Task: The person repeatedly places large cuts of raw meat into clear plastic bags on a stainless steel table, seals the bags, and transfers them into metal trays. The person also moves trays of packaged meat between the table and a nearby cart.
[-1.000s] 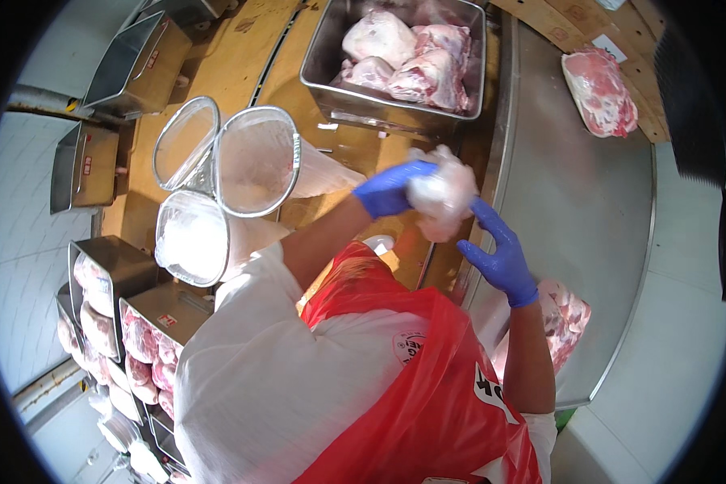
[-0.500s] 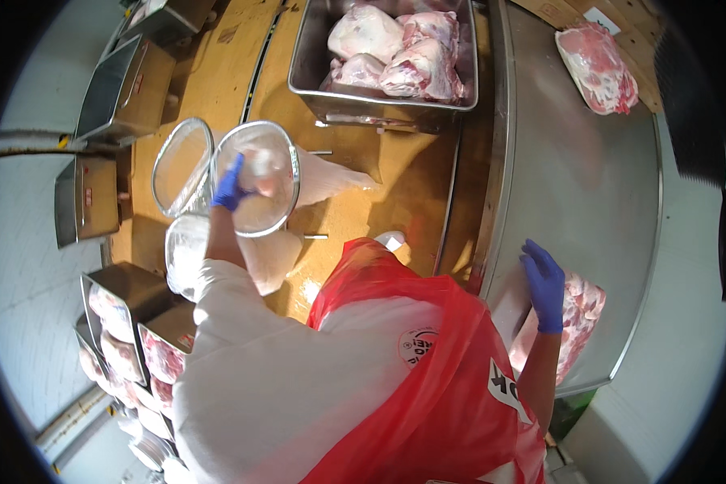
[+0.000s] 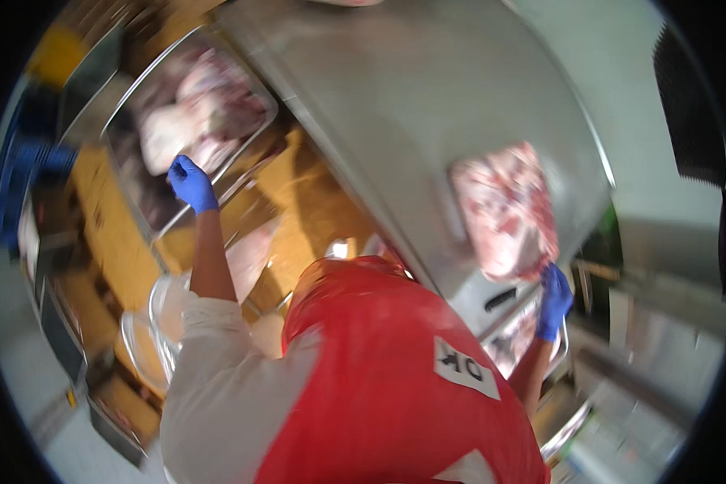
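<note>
My right hand (image 3: 555, 302), in a blue glove, is at the near right corner of a slab of raw meat (image 3: 506, 214) on the steel table. Its fingers are closed at the slab's edge. My left hand (image 3: 192, 184), also gloved in blue, is over the near rim of a deep metal bin (image 3: 248, 145). Its fingers are curled, with nothing visible in them. Large pieces of raw meat (image 3: 206, 113) lie inside the bin, blurred by motion.
The steel table (image 3: 379, 81) has a dark handle-like object (image 3: 500, 300) at its near edge, beside a tray of meat (image 3: 515, 343). Clear hoop-rimmed bags (image 3: 149, 335) are at lower left, by my left forearm. Blue crates (image 3: 32, 177) are at far left.
My view has swung to the right and blurred. My left hand has left the hooped bag and is now at the bin. My right hand has shifted from atop the slab to its corner.
</note>
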`<control>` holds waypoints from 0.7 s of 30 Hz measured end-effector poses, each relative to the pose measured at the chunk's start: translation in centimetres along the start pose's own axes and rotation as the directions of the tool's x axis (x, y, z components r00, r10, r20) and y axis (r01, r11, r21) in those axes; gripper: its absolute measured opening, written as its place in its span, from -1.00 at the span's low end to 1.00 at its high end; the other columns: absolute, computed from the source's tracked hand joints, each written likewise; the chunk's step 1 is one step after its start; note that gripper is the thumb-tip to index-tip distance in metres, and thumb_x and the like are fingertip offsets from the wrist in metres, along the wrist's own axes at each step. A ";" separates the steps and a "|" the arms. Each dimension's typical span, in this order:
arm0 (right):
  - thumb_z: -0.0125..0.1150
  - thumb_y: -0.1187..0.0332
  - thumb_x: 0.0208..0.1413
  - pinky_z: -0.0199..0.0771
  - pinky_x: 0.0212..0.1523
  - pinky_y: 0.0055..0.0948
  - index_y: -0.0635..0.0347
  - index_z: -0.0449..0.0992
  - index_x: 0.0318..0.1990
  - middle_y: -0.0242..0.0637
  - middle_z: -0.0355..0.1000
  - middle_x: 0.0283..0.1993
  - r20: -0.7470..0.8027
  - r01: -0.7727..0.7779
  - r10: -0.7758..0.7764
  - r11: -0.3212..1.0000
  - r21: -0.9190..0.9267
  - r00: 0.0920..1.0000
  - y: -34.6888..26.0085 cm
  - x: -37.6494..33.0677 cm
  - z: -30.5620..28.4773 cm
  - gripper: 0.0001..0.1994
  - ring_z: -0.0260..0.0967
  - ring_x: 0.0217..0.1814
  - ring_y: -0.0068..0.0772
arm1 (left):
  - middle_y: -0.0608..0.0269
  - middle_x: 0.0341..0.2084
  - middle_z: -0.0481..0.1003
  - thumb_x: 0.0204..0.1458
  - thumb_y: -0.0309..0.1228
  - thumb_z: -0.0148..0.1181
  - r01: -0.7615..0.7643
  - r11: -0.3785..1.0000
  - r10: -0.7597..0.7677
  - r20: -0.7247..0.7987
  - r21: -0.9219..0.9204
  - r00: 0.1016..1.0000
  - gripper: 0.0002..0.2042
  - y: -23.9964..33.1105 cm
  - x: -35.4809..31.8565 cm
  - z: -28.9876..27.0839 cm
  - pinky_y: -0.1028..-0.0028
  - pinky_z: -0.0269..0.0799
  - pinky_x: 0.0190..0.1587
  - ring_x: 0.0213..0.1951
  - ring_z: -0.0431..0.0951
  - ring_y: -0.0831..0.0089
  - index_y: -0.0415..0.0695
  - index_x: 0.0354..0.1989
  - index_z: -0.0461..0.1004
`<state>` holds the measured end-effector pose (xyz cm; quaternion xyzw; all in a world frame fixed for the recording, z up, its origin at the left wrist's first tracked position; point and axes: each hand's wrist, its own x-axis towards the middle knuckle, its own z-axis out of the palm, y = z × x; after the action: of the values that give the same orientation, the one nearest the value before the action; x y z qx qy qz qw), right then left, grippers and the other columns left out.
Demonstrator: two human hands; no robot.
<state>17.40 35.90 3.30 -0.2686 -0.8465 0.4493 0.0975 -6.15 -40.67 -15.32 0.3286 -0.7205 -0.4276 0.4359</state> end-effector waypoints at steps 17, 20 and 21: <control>0.04 -0.05 0.28 0.20 0.32 -0.30 0.34 0.31 0.26 -0.15 0.36 0.22 0.163 -0.305 0.386 0.341 0.889 0.908 13.2 8.8 5.6 -0.37 0.29 0.24 -0.26 | 0.27 0.16 0.43 0.35 -0.21 -0.04 0.496 0.849 0.149 0.818 0.182 -0.555 -0.57 22.5 -39.8 25.4 0.42 0.30 0.27 0.16 0.41 0.47 -0.15 0.30 0.32; 0.02 0.00 0.29 0.27 0.25 -0.31 0.34 0.36 0.21 -0.18 0.38 0.17 0.058 -0.223 0.289 0.581 0.783 0.955 13.3 10.7 5.9 -0.43 0.32 0.17 -0.28 | 0.28 0.21 0.37 0.34 -0.29 -0.04 0.500 0.858 0.236 0.772 0.119 -0.590 -0.59 22.3 -40.5 26.1 0.41 0.29 0.29 0.19 0.38 0.50 -0.12 0.32 0.28; 0.02 0.01 0.29 0.29 0.23 -0.31 0.34 0.37 0.20 -0.19 0.39 0.15 0.042 -0.199 0.253 0.634 0.747 0.967 13.6 11.3 5.8 -0.45 0.33 0.15 -0.29 | 0.28 0.22 0.37 0.33 -0.31 -0.04 0.535 0.828 0.229 0.769 0.169 -0.597 -0.59 23.7 -40.5 25.4 0.40 0.29 0.29 0.19 0.38 0.50 -0.12 0.31 0.28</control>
<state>10.53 44.04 -11.97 -0.3234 -0.5442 0.7553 0.1698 -15.23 11.93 -14.42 -0.1988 -0.5045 -0.6970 -0.4691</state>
